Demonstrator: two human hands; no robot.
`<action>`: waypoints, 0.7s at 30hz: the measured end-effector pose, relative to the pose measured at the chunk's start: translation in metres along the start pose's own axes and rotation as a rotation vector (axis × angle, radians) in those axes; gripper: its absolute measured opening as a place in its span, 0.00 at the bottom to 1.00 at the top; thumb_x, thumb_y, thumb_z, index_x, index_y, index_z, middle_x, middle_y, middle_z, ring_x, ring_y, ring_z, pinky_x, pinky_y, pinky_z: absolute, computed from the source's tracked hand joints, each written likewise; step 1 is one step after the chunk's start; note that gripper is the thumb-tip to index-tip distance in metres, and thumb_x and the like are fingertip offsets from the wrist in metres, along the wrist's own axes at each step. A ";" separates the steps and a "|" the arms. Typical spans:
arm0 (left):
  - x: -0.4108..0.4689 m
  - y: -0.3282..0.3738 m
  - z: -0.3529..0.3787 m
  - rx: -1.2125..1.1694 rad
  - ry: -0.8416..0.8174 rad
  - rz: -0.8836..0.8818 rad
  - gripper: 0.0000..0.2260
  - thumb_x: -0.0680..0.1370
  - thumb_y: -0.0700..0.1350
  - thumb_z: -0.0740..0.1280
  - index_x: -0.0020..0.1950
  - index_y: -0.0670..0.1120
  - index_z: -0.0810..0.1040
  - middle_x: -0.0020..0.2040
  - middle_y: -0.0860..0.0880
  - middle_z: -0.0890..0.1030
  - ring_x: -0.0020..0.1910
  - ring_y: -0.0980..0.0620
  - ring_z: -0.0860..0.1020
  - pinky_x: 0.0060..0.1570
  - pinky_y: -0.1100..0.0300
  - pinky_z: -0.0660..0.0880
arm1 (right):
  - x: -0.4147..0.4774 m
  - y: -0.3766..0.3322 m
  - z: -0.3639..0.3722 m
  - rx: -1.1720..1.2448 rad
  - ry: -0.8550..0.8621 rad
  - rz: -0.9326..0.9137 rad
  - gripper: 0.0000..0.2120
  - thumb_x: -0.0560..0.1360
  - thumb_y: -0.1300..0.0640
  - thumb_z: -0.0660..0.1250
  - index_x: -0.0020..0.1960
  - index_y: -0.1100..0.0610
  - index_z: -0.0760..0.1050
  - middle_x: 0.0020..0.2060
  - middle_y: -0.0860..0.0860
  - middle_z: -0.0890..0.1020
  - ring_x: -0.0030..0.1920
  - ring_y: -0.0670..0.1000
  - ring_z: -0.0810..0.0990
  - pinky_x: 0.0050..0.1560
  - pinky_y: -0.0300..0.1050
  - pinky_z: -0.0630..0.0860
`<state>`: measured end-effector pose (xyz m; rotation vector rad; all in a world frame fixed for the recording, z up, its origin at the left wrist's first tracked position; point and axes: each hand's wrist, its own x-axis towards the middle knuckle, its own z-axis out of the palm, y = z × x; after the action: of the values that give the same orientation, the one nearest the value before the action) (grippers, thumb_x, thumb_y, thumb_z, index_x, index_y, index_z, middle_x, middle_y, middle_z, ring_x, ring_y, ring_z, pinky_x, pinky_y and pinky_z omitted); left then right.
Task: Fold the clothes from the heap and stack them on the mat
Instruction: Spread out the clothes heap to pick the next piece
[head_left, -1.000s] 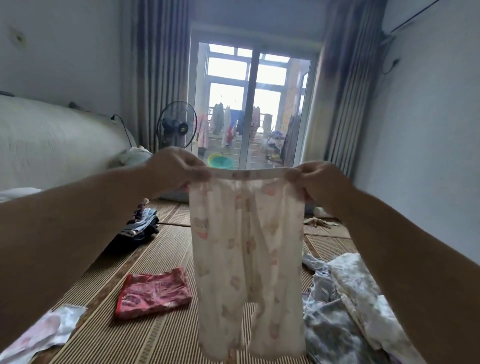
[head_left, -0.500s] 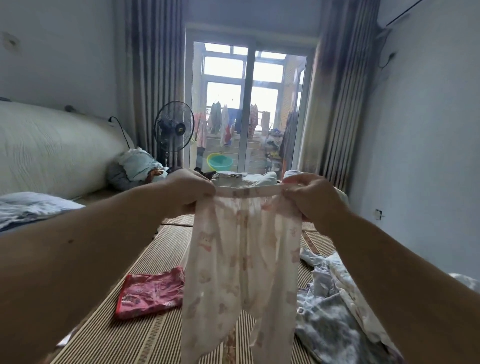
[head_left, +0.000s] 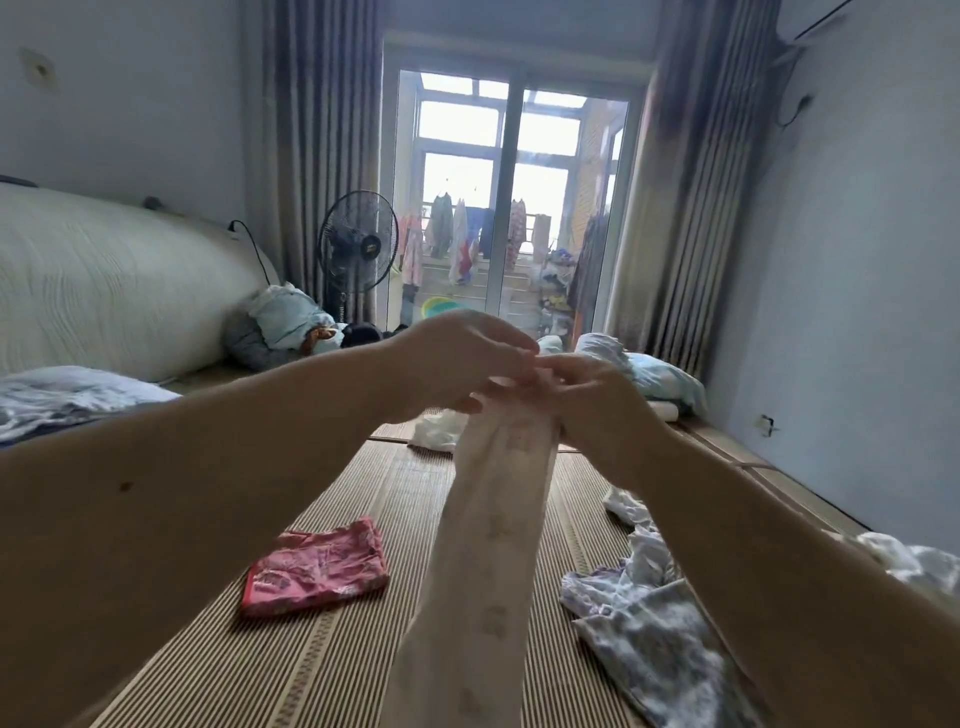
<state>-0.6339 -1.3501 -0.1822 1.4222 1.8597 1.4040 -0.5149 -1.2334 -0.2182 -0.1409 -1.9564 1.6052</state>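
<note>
The fingers (head_left: 519, 349) of the left hand (head_left: 462, 364) and of the right hand (head_left: 597, 400) meet, curled, and pinch between them the waist end of a pair of pale cream cotton trousers with a faint pinkish print (head_left: 488, 545). Motion blur smears the exact grip. The trousers hang in the air from the fingers as one narrow doubled strip. Their long axis runs from the waist at the fingers down and back toward the person, and the leg ends pass out of the bottom of the view.

Under the fingers lies a woven straw mat with fine brown stripes (head_left: 332, 649). Below and left of them a folded pink patterned garment (head_left: 317, 569) lies flat on the mat. Below and right sits a loose heap of white and blue-grey floral clothes (head_left: 654, 639), near the hanging strip. Just beyond the fingers is a crumpled white cloth (head_left: 436, 428).

Farther beyond stand a black pedestal fan (head_left: 358, 247) and a glass sliding door (head_left: 511, 208) between long grey-brown curtains (head_left: 317, 130), with laundry hanging outside. Far to the left rises a large white quilted panel (head_left: 104, 280), and to the right a plain pale wall (head_left: 857, 260).
</note>
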 end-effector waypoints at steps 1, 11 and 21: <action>0.002 -0.005 -0.002 0.231 0.091 0.087 0.16 0.73 0.48 0.73 0.59 0.49 0.79 0.50 0.51 0.82 0.45 0.53 0.81 0.43 0.61 0.76 | 0.001 -0.001 0.000 0.008 0.006 -0.001 0.08 0.70 0.69 0.70 0.48 0.64 0.81 0.37 0.56 0.82 0.37 0.55 0.81 0.36 0.44 0.79; 0.014 -0.045 -0.027 0.198 -0.129 0.001 0.08 0.68 0.55 0.72 0.34 0.52 0.79 0.32 0.55 0.78 0.35 0.55 0.76 0.41 0.61 0.72 | 0.004 -0.014 -0.010 -0.241 0.047 0.024 0.12 0.74 0.72 0.64 0.51 0.60 0.81 0.37 0.54 0.82 0.33 0.46 0.80 0.37 0.40 0.79; 0.080 -0.054 -0.006 1.266 0.114 0.245 0.06 0.79 0.44 0.61 0.47 0.46 0.77 0.46 0.47 0.77 0.52 0.46 0.77 0.46 0.57 0.69 | 0.072 0.047 -0.028 -0.823 0.306 0.020 0.10 0.71 0.63 0.63 0.40 0.55 0.82 0.30 0.51 0.78 0.33 0.51 0.77 0.36 0.43 0.75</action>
<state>-0.6957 -1.2808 -0.2077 2.1377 2.8966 0.2172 -0.5722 -1.1653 -0.2319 -0.6818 -2.2320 0.6426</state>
